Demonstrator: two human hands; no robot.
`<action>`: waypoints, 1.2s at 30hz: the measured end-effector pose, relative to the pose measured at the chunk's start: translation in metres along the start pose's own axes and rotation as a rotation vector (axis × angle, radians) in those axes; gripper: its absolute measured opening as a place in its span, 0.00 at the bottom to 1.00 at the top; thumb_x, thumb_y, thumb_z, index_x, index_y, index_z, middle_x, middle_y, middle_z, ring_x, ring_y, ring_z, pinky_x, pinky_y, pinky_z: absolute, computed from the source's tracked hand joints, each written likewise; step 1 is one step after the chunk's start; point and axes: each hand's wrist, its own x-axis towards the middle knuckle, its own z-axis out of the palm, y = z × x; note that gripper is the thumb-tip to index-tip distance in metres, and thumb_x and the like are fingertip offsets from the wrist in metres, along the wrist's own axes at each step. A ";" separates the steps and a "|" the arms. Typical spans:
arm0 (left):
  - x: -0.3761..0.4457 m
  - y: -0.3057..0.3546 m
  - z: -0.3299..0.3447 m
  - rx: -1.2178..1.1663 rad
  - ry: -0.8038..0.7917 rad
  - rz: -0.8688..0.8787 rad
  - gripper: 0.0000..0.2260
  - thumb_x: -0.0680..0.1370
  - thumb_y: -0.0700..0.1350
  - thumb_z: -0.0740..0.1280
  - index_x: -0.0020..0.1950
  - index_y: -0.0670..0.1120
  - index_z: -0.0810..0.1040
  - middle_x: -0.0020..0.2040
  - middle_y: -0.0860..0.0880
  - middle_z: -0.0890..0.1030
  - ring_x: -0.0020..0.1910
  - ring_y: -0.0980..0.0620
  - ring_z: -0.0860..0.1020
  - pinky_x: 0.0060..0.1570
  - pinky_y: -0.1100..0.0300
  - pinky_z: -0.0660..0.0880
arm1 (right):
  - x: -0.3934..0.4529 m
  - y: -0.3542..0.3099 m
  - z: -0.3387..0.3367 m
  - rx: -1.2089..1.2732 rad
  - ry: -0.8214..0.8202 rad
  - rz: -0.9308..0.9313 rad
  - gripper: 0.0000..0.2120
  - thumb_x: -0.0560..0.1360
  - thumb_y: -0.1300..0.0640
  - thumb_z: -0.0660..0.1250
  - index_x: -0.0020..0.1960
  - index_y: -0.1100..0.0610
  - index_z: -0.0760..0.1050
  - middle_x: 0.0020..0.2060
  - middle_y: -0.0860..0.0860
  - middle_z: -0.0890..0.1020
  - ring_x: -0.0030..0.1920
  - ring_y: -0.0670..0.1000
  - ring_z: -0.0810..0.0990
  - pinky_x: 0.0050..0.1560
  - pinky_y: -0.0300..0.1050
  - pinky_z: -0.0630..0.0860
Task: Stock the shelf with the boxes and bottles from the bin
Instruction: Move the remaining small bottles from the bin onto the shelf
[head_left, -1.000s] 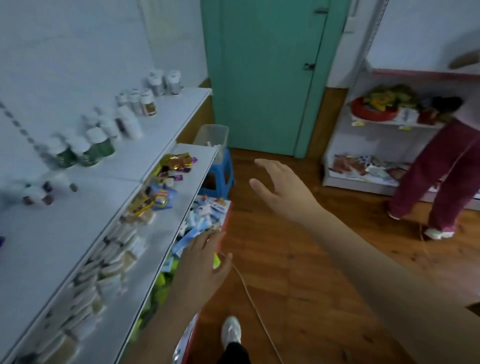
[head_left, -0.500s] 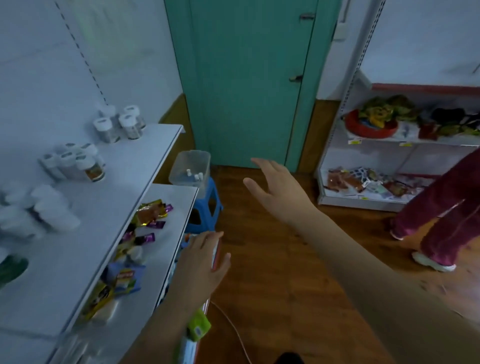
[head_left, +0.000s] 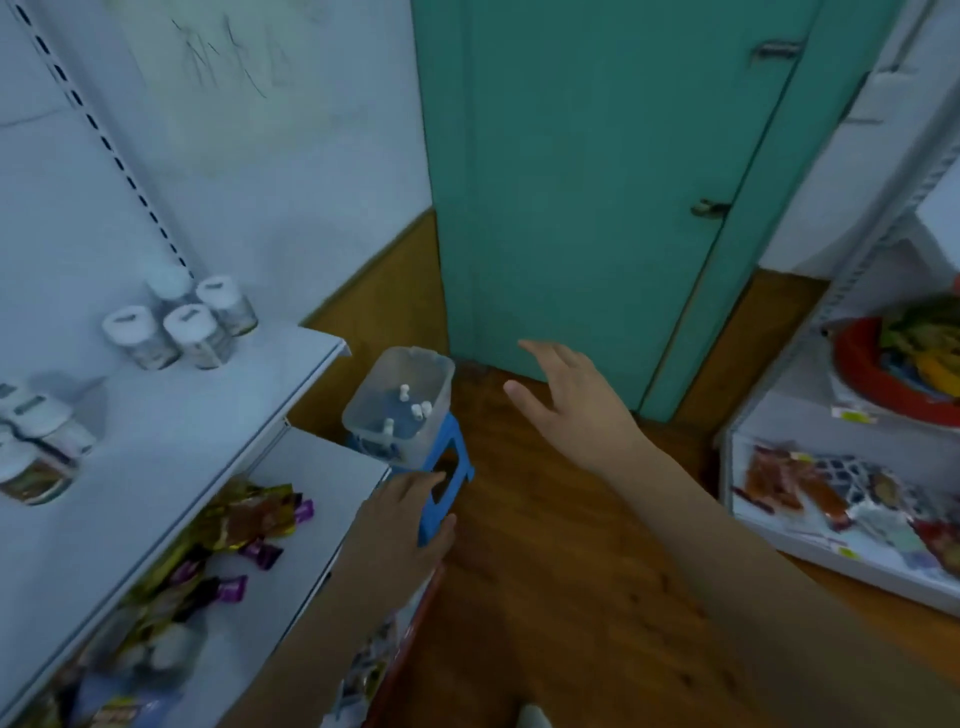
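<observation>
Ahead of both hands' spread, empty fingers (head_left: 535, 353) sits the clear plastic bin (head_left: 400, 402) on a blue plastic stool (head_left: 447, 478); reach in from above and pinch one small white bottle (head_left: 404, 391) at a time.

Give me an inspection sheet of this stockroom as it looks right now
Surface: white shelf on the left, lower tier beneath it.
Job's things: clear bin on a blue stool, a few small white bottles left in it; capped bottles grouped on the shelf.
Clutter: candy on the lower tier.
Grippers: left hand open, low by the stool; right hand open, fingers spread, held out towards the bin; both empty.
Cables: nothing seen.
Surroundings: green door, wood floor, second rack on the right with packets and a red basket.
</observation>
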 end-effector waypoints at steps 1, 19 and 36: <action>0.019 0.002 0.001 -0.008 0.005 -0.019 0.34 0.74 0.67 0.48 0.73 0.50 0.68 0.68 0.52 0.72 0.64 0.53 0.70 0.62 0.57 0.69 | 0.020 0.011 -0.002 0.005 -0.007 -0.016 0.30 0.81 0.39 0.56 0.78 0.54 0.59 0.73 0.52 0.68 0.73 0.52 0.64 0.72 0.48 0.63; 0.302 -0.113 0.038 -0.204 0.057 -0.355 0.20 0.81 0.48 0.64 0.72 0.46 0.69 0.66 0.48 0.72 0.55 0.54 0.72 0.50 0.63 0.71 | 0.351 0.093 0.079 0.030 -0.197 -0.160 0.28 0.81 0.42 0.58 0.77 0.53 0.61 0.74 0.51 0.67 0.73 0.51 0.64 0.71 0.45 0.61; 0.382 -0.218 0.118 -0.452 0.038 -1.008 0.40 0.67 0.66 0.49 0.70 0.44 0.72 0.67 0.42 0.72 0.63 0.43 0.74 0.60 0.51 0.73 | 0.551 0.100 0.242 0.003 -0.696 -0.360 0.26 0.81 0.45 0.60 0.74 0.56 0.65 0.68 0.52 0.71 0.68 0.53 0.69 0.65 0.44 0.66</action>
